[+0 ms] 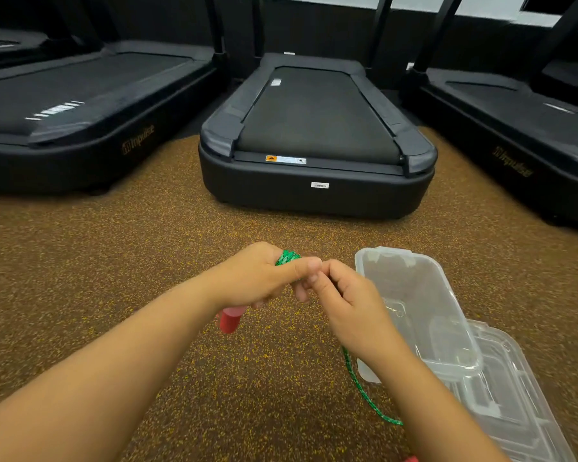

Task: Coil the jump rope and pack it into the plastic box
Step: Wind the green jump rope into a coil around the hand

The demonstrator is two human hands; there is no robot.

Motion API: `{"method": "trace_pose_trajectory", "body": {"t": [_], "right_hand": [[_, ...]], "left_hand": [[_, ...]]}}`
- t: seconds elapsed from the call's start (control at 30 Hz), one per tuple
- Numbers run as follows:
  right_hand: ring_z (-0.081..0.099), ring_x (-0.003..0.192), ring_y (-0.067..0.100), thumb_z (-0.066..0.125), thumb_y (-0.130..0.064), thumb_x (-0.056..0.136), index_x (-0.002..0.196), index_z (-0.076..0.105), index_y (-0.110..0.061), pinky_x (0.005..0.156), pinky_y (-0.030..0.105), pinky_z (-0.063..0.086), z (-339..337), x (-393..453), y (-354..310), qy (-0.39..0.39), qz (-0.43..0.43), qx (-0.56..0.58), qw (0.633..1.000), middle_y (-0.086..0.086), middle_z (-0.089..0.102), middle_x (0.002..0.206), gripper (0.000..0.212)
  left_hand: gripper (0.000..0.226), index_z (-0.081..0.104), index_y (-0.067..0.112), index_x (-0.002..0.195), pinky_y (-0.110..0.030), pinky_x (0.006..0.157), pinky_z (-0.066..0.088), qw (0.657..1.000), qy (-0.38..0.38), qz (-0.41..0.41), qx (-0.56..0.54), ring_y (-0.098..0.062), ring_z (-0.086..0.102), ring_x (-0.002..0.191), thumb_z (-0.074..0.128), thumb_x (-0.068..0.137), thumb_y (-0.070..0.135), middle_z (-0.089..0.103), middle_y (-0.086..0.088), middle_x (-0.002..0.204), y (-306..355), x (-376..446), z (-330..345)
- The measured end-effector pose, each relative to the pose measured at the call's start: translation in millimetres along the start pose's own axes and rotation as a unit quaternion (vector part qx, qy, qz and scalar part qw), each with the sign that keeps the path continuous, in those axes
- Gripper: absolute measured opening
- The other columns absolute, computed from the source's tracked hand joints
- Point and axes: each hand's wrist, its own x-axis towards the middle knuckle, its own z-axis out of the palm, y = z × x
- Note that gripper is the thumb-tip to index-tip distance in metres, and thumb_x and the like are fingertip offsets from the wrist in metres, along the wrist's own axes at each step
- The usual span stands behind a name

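head view, looking down at a brown speckled floor (147, 261) with three black treadmills (317, 135) lined up beyond. the left hand (264, 278) is closed around a bundle of green jump rope (287, 257), whose loops poke out above the knuckles, and a red handle (230, 321) sticks out below the same fist. the right hand (347, 301) meets it at the fingertips, pinched shut on the rope where the two hands touch. a loose length of the green rope hangs down under the right wrist and curves toward the floor. another bit of red (410, 459) shows at the bottom edge, too cropped to identify. the clear plastic box (414, 295) sits open on the floor just right of the hands, resting partly on its clear lid (514, 411).
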Motion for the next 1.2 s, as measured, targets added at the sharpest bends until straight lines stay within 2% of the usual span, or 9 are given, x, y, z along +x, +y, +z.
{"method": "trace_pose_trajectory", "body": {"t": [0.13,0.33,0.47,0.57,0.7,0.83,0.93,1.07,1.2], "right_hand": [[0.044,0.054,0.003,0.052,-0.039,0.093,0.079,0.062,-0.027,0.053,0.027,0.038,-4.0,0.1,7.0,-0.006,0.003,0.025,1.000,-0.009,0.054,0.060,0.021],[0.052,0.054,0.013,0.051,-0.028,0.096,0.075,0.062,-0.028,0.058,0.035,0.044,-18.0,-1.5,16.8,-0.015,0.041,0.091,0.995,-0.006,0.050,0.056,0.023],[0.052,0.052,0.013,0.042,-0.021,0.100,0.076,0.058,-0.017,0.058,0.026,0.048,-19.3,-3.0,19.2,-0.029,0.067,0.177,0.981,-0.005,0.050,0.051,0.029],[0.039,0.043,0.008,0.040,-0.025,0.101,0.074,0.056,-0.017,0.046,0.020,0.034,-19.7,-6.4,23.7,-0.044,0.109,0.215,0.970,-0.005,0.045,0.049,0.032],[0.026,0.043,0.007,0.050,-0.043,0.092,0.070,0.062,-0.025,0.049,0.027,0.018,-18.7,-9.3,31.9,-0.070,0.143,0.278,0.947,-0.009,0.036,0.048,0.031],[0.043,0.050,0.011,0.047,-0.026,0.094,0.080,0.065,-0.015,0.061,0.027,0.040,-21.3,-10.3,35.8,-0.067,0.137,0.286,0.946,-0.005,0.046,0.052,0.025],[0.048,0.056,0.011,0.044,-0.014,0.098,0.093,0.073,-0.015,0.073,0.035,0.044,-25.0,-11.2,41.0,-0.076,0.155,0.292,0.941,-0.003,0.051,0.058,0.029],[0.032,0.052,0.008,0.036,-0.027,0.099,0.090,0.076,-0.018,0.055,0.026,0.025,-28.0,-15.2,49.0,-0.085,0.217,0.313,0.921,-0.004,0.038,0.061,0.042],[0.029,0.054,0.010,0.035,-0.014,0.099,0.088,0.078,-0.014,0.057,0.027,0.022,-25.9,-20.2,57.2,-0.102,0.230,0.320,0.913,-0.004,0.033,0.059,0.045]], "left_hand": [[0.042,0.056,0.018,0.056,-0.023,0.044,0.033,0.999,0.007,0.003,-0.041,-0.011,0.036,0.031,0.060,0.088,0.046,0.039,0.007,0.036,-1.7,1.4,-2.3],[0.044,0.046,0.019,0.057,-0.020,0.041,0.030,0.992,0.031,0.004,-0.126,-0.013,0.031,0.032,0.051,0.091,0.045,0.034,0.007,0.036,-4.1,2.4,-8.2],[0.041,0.044,0.019,0.058,-0.016,0.037,0.027,0.973,0.060,0.000,-0.222,-0.011,0.027,0.030,0.053,0.080,0.052,0.029,0.007,0.036,-6.6,4.5,-10.8],[0.042,0.043,0.019,0.058,-0.015,0.035,0.024,0.951,0.095,-0.009,-0.294,-0.008,0.027,0.027,0.053,0.079,0.053,0.027,0.008,0.034,-8.8,5.6,-16.1],[0.045,0.043,0.019,0.057,-0.016,0.036,0.022,0.929,0.138,-0.019,-0.344,-0.007,0.028,0.027,0.050,0.090,0.049,0.027,0.008,0.033,-12.4,5.6,-22.4],[0.045,0.044,0.020,0.057,-0.017,0.037,0.023,0.921,0.162,-0.024,-0.355,-0.007,0.029,0.028,0.050,0.092,0.048,0.029,0.008,0.034,-14.1,5.1,-25.6],[0.045,0.044,0.020,0.058,-0.015,0.035,0.024,0.900,0.195,-0.027,-0.390,-0.007,0.029,0.027,0.052,0.091,0.048,0.029,0.009,0.033,-14.2,4.3,-33.0],[0.044,0.045,0.021,0.058,-0.017,0.034,0.025,0.879,0.235,-0.032,-0.413,-0.006,0.030,0.028,0.055,0.090,0.048,0.030,0.009,0.034,-16.4,1.9,-42.7],[0.043,0.045,0.021,0.058,-0.017,0.036,0.026,0.877,0.250,-0.028,-0.409,-0.007,0.031,0.029,0.056,0.090,0.048,0.032,0.008,0.034,-17.9,1.8,-44.3]]}}
